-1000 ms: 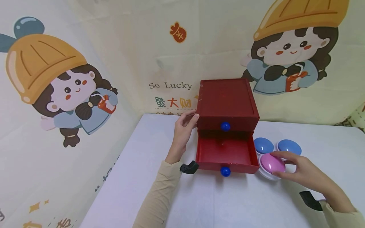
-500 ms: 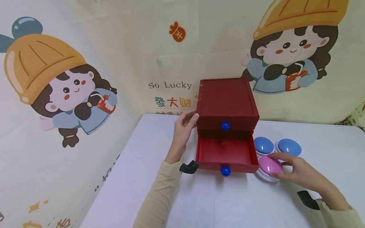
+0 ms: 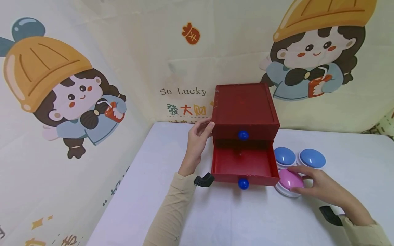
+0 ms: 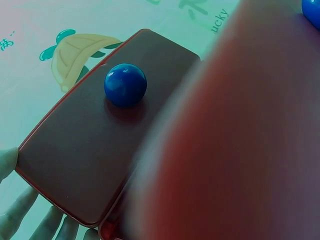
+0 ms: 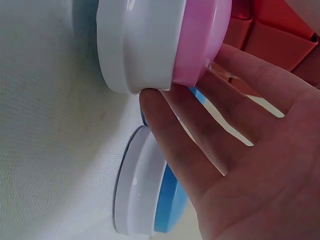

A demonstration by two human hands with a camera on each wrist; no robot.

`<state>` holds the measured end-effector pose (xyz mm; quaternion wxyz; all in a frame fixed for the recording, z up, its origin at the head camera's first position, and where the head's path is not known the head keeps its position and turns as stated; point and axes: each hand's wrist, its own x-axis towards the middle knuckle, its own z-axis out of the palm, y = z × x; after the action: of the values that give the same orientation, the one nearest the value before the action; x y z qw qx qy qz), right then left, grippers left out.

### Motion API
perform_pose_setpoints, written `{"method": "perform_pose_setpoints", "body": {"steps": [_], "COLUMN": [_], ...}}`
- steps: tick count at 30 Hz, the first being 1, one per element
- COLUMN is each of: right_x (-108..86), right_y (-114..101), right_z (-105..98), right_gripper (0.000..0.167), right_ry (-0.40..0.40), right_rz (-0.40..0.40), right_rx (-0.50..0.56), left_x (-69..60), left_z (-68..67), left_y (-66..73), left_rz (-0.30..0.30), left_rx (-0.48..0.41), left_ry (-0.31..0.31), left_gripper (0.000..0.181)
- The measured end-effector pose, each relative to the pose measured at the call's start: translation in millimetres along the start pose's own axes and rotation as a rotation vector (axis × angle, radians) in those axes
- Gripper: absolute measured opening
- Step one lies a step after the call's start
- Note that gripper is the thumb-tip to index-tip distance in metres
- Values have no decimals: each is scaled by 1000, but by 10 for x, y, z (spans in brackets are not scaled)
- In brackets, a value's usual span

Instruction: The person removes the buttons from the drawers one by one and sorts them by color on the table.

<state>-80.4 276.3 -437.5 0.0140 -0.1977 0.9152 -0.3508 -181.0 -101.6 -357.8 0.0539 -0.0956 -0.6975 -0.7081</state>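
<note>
A small red drawer cabinet (image 3: pixel 244 104) stands on the table with its lower drawer (image 3: pixel 243 163) pulled out and bare inside; the upper one is closed. My left hand (image 3: pixel 197 141) rests against the cabinet's left side, thumb near the front corner. At the cabinet's right, a pink push button (image 3: pixel 290 180) with a white base is held between the thumb and fingers of my right hand (image 3: pixel 321 182). In the right wrist view, fingers touch the white base (image 5: pixel 142 45); whether it meets the tabletop I cannot tell. Two blue push buttons (image 3: pixel 284 156) sit just behind.
Blue round knobs (image 3: pixel 243 135) stick out from both drawer fronts. A printed cloth (image 3: pixel 138 51) with cartoon figures hangs behind and to the left of the white table (image 3: pixel 246 218). The pink button sits close beside the open drawer's right wall.
My right hand and the pink button have shifted slightly left and toward me. The left hand, cabinet and blue buttons keep their places; the head view has tilted a little.
</note>
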Motion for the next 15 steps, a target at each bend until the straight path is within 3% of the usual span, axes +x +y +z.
{"method": "perform_pose_setpoints", "body": {"steps": [15], "right_x": [-5], "right_y": [-3], "right_z": [15], "right_gripper": [70], "right_ry": [-21], "right_rz": [14], "right_rx": [22], "left_x": [0], "left_z": [6], "left_y": [-4], "left_rz": [-15], "left_rx": [5], "left_ry": [5], "left_gripper": [38]}}
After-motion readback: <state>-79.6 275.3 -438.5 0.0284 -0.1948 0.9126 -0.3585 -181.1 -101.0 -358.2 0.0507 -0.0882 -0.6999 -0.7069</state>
